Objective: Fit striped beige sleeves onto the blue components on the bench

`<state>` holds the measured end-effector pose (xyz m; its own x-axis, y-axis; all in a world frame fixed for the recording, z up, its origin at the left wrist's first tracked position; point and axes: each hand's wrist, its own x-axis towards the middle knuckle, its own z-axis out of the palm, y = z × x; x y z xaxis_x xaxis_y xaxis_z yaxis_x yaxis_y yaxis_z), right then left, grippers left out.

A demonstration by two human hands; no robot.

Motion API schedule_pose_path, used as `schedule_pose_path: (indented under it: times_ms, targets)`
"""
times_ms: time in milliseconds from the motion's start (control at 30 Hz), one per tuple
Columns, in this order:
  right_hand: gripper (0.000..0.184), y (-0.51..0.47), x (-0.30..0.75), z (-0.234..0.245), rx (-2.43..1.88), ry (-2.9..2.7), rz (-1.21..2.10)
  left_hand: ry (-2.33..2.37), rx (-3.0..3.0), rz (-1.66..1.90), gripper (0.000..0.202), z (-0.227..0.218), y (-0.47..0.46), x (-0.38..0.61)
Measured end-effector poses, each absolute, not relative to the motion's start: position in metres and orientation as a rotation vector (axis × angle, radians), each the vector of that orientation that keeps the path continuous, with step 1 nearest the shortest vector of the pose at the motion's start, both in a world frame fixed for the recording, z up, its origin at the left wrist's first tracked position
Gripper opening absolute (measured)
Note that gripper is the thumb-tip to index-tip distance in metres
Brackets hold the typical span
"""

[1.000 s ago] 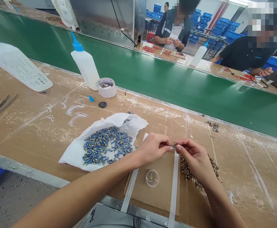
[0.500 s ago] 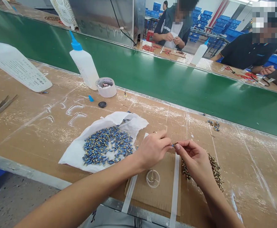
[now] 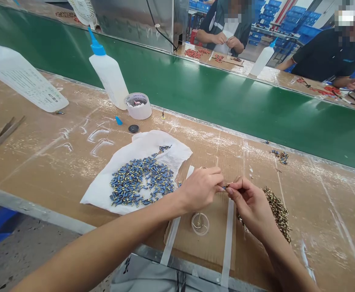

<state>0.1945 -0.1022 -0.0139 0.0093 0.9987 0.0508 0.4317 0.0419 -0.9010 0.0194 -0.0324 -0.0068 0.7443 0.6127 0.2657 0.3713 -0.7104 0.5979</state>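
My left hand (image 3: pixel 202 188) pinches a small blue piece (image 3: pixel 225 187), its fingertips meeting those of my right hand (image 3: pixel 249 202). The right thumb and forefinger close on a tiny dark brown part at the other end of that piece. Whether the two parts are joined is too small to tell. Left of my hands, a heap of small blue-and-yellow pieces (image 3: pixel 129 182) lies on a white sheet (image 3: pixel 97 194). Partly behind my right hand is a pile of brown-and-gold pieces (image 3: pixel 279 213). Below my hands, a small clear cup (image 3: pixel 200 224) with a thin stick in it stands on taped cardboard (image 3: pixel 208 251).
White bottles with blue tips (image 3: pixel 109 79) stand at the left and back, beside a tape roll (image 3: pixel 137 106) holding scraps. Tweezers (image 3: pixel 9 132) lie far left. A green belt (image 3: pixel 195 93) runs behind the table. Two people (image 3: pixel 223 32) sit across it.
The view has tilted and shifted slightly, so the table's things appear a little to the right. Both hands keep their fingertips together on the small piece.
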Motion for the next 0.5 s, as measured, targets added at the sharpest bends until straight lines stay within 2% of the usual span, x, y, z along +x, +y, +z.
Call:
schedule_pose_path:
  times_ms: [200, 500]
  targets:
    - [0.018, -0.106, 0.193, -0.015, -1.563, -1.617, 0.862, 0.710, 2.395, 0.578, 0.012, -0.010, -0.033, 0.022]
    - [0.015, -0.100, 0.192, -0.011, -1.496, -1.400, 1.027, 0.677, 2.300, 0.511, 0.011, 0.005, -0.018, 0.015]
